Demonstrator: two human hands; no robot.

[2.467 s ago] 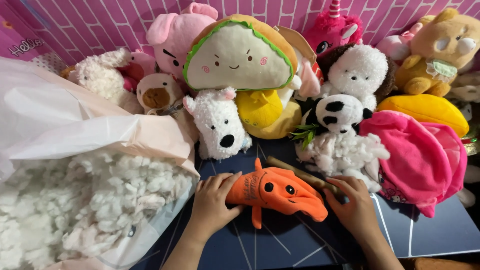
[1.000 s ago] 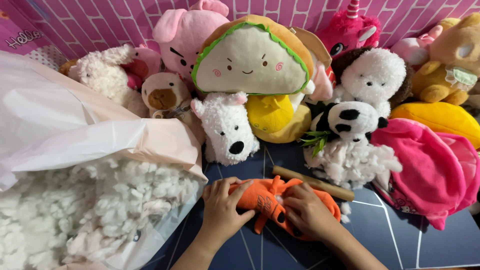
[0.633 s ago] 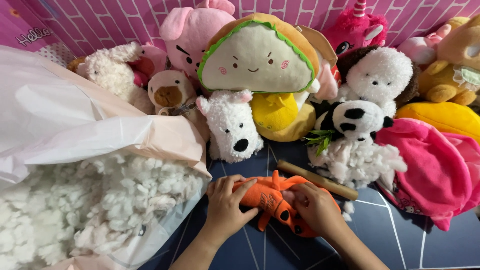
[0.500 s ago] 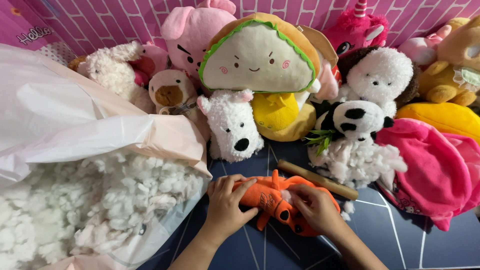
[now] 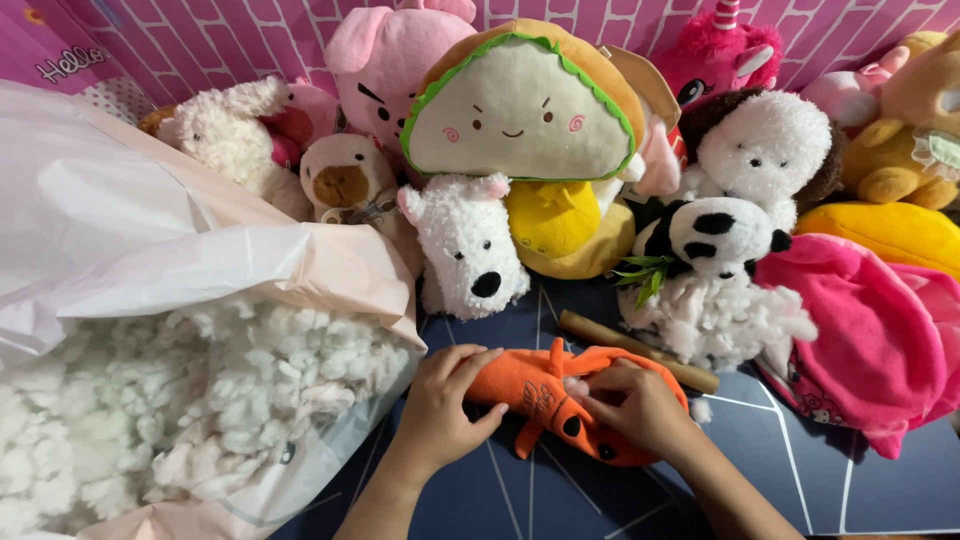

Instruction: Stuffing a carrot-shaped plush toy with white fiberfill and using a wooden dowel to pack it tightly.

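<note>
At the far left an open plastic bag (image 5: 150,250) lies on the dark blue mat (image 5: 830,480), its mouth showing loose white stuffing (image 5: 170,400). Behind it a fluffy cream toy (image 5: 225,135) leans by the pink brick wall (image 5: 200,40), with a small brown-faced toy (image 5: 345,180) just beside it and a pink pig (image 5: 385,50) above. A white dog (image 5: 465,245) stands upright in front of a big sandwich plush (image 5: 520,100), which rests on a yellow toy (image 5: 560,225). Near the bottom centre, the left hand (image 5: 440,415) lies against the bag's edge, fingers curled loosely over the left end of the orange toy (image 5: 535,390), which lies flat on the mat between the 2 hands. The right hand (image 5: 640,405) covers the toy's right half, fingers bent and pinching a small tuft of white stuffing at its middle. A wooden stick (image 5: 640,350) lies on the mat just behind the orange toy, slanting down to the right. Past it sits a panda (image 5: 715,235) atop white fluff, then a white round-faced toy (image 5: 765,145), a pink unicorn (image 5: 715,55), and at the far right a pink cloth heap (image 5: 870,330), a yellow cushion (image 5: 885,225) and a tan bear (image 5: 910,120).
</note>
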